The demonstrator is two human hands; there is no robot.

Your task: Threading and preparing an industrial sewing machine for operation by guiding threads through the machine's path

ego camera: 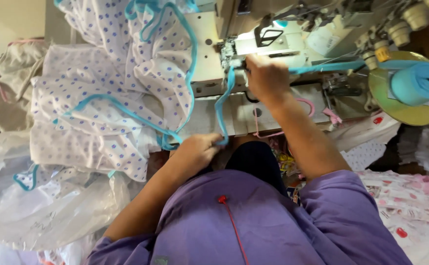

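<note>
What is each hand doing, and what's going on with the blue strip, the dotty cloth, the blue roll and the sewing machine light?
Left hand: shut, pinching the blue strip.
Right hand: palm down by the needle, pressing the strip.
Blue strip: bent, running from machine to left hand.
Dotty cloth: crumpled in a heap, edged in blue.
Blue roll: partly unwound on its yellow disc.
Sewing machine: light on.

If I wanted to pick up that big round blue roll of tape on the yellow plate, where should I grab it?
Probably grip the blue tape roll around its curved outer sides, coming from above. It lies flat on the yellow disc, so the sides are free. Avoid the edge where the strip runs off toward the right hand.
</note>
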